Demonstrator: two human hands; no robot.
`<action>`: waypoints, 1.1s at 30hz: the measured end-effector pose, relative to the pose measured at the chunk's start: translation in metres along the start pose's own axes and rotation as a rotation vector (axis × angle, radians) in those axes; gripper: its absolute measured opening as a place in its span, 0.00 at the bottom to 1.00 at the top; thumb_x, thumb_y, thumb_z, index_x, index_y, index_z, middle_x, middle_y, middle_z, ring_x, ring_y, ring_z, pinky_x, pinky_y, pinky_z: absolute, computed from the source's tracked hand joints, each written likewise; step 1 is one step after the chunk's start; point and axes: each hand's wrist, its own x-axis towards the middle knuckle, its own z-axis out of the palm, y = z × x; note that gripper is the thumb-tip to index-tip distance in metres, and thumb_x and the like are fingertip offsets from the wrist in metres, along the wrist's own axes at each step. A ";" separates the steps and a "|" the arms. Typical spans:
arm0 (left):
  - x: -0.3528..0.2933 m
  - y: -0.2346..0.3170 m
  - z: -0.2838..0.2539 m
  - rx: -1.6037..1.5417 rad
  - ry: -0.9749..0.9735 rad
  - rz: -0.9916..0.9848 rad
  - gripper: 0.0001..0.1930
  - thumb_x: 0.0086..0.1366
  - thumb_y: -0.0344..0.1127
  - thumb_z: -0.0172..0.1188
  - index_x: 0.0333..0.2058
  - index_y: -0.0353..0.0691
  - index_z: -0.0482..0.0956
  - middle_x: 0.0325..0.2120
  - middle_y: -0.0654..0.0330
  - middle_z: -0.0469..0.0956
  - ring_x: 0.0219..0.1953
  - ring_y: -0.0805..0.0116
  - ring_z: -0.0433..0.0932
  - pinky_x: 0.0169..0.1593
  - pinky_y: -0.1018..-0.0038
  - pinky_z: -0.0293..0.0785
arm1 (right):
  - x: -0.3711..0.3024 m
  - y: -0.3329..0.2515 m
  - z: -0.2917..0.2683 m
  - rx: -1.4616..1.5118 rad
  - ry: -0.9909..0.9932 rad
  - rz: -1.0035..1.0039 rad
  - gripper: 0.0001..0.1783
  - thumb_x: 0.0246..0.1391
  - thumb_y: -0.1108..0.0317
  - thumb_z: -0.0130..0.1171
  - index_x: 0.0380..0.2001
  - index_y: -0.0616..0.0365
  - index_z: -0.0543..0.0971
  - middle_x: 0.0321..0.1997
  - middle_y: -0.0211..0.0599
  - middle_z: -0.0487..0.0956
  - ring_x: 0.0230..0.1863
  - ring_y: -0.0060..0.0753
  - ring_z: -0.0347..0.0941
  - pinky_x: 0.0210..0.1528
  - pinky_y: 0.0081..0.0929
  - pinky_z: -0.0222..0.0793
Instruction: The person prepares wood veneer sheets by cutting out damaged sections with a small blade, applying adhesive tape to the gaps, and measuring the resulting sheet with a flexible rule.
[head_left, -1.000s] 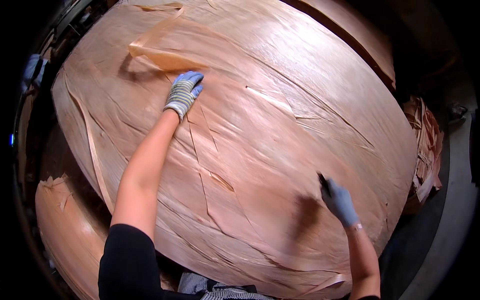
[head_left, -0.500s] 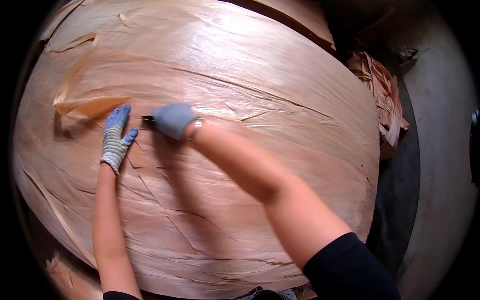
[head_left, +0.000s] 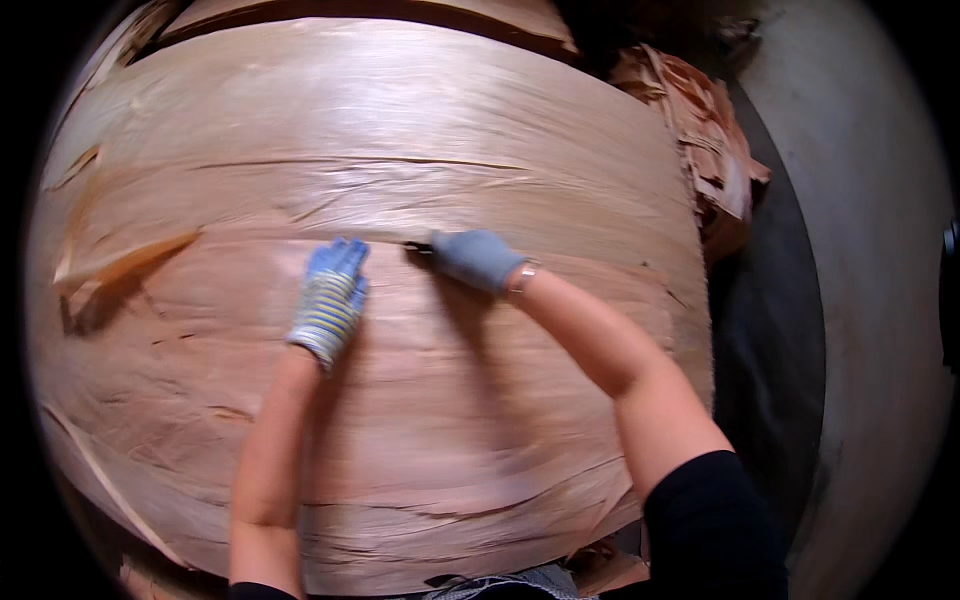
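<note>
Thin, pinkish-brown wood veneer sheets lie in a broad, wrinkled stack before me. My left hand, in a blue glove with a striped cuff, rests flat on the upper sheet, fingers out, close to a long crosswise edge. To its right, my right hand, in a grey-blue glove, is closed around a small black knife. Only the knife's dark end shows, pointing left at that same edge; the grip is hidden in the glove. A loose veneer strip curls up left of my left hand.
Crumpled veneer pieces are piled off the stack's right side. Another stack of sheets stands beyond the far edge. Grey floor runs along the right, past a dark band. More scraps lie by the near edge.
Both hands have shifted right along the sheet, the knife with the right one. The view has moved too. A fairly straight edge now runs across the veneer between the strip and the hands.
</note>
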 end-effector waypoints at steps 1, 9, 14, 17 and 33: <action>0.002 0.037 0.031 -0.220 0.194 0.115 0.25 0.61 0.37 0.52 0.58 0.39 0.67 0.59 0.52 0.65 0.62 0.53 0.61 0.65 0.58 0.53 | 0.001 0.012 0.008 -0.017 0.054 -0.067 0.17 0.59 0.57 0.44 0.36 0.59 0.75 0.33 0.54 0.80 0.36 0.55 0.78 0.39 0.47 0.72; -0.001 0.086 0.054 0.157 0.281 -0.047 0.25 0.61 0.38 0.51 0.57 0.37 0.67 0.59 0.52 0.65 0.62 0.53 0.61 0.66 0.59 0.50 | -0.120 0.184 0.011 0.010 -0.063 0.002 0.28 0.61 0.40 0.39 0.41 0.53 0.74 0.36 0.52 0.79 0.39 0.56 0.76 0.41 0.46 0.71; 0.021 0.122 0.068 0.251 0.319 -0.172 0.22 0.58 0.33 0.49 0.52 0.34 0.71 0.56 0.47 0.67 0.59 0.52 0.64 0.63 0.58 0.56 | -0.230 0.310 0.038 -0.132 0.072 0.101 0.15 0.61 0.55 0.44 0.36 0.55 0.71 0.27 0.51 0.78 0.29 0.58 0.75 0.31 0.47 0.71; 0.050 0.274 0.103 -0.044 0.405 -0.081 0.23 0.51 0.29 0.50 0.49 0.31 0.73 0.45 0.43 0.75 0.50 0.45 0.71 0.57 0.59 0.64 | -0.232 0.306 0.038 -0.113 0.145 0.061 0.10 0.59 0.61 0.45 0.34 0.57 0.70 0.24 0.51 0.78 0.27 0.57 0.75 0.29 0.48 0.70; -0.038 0.541 0.186 -0.288 -0.039 0.385 0.30 0.60 0.40 0.51 0.61 0.38 0.60 0.62 0.51 0.59 0.66 0.55 0.55 0.69 0.58 0.42 | -0.426 0.278 0.122 -0.030 0.101 0.516 0.08 0.56 0.70 0.42 0.34 0.62 0.70 0.22 0.52 0.79 0.23 0.48 0.79 0.23 0.42 0.74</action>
